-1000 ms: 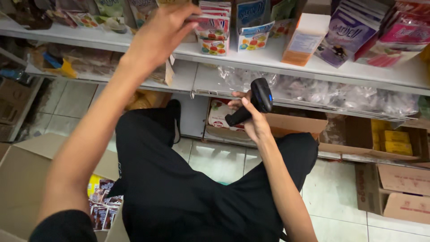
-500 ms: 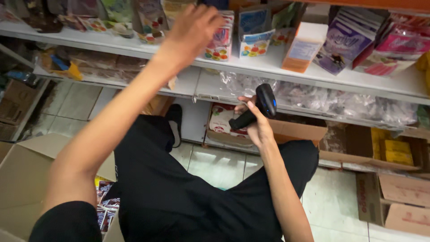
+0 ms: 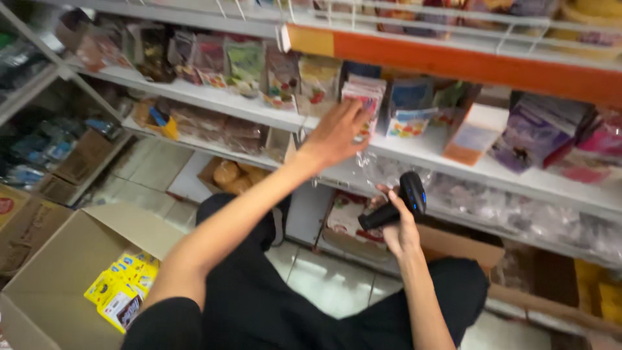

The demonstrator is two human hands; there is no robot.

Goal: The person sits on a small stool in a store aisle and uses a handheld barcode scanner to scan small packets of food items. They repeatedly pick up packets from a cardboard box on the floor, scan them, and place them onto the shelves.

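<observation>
Head view only. Left hand (image 3: pixel 337 133) is up at the white metal shelf (image 3: pixel 414 152), fingers spread and loose, fingertips touching a stack of flat red-and-white paper packets (image 3: pixel 364 104) standing upright at the shelf edge; not closed around them.

Right hand (image 3: pixel 400 230) is clenched on a black plastic handheld scanner (image 3: pixel 398 201): pistol-grip shape, glossy rounded head pointing up toward the shelf, handle wrapped by the fingers. It sits lower, in front of the shelf below, near crinkled clear plastic bags (image 3: pixel 492 207).

Further along the same shelf: a flat orange-and-white carton (image 3: pixel 472 135), leaning, and soft purple pouches (image 3: pixel 534 136). Orange strip (image 3: pixel 453 65) runs along the shelf edge above.

Lower left: open brown corrugated cardboard box (image 3: pixel 58 259) on the tiled floor, holding glossy yellow packets (image 3: pixel 123 291) lying loose.
</observation>
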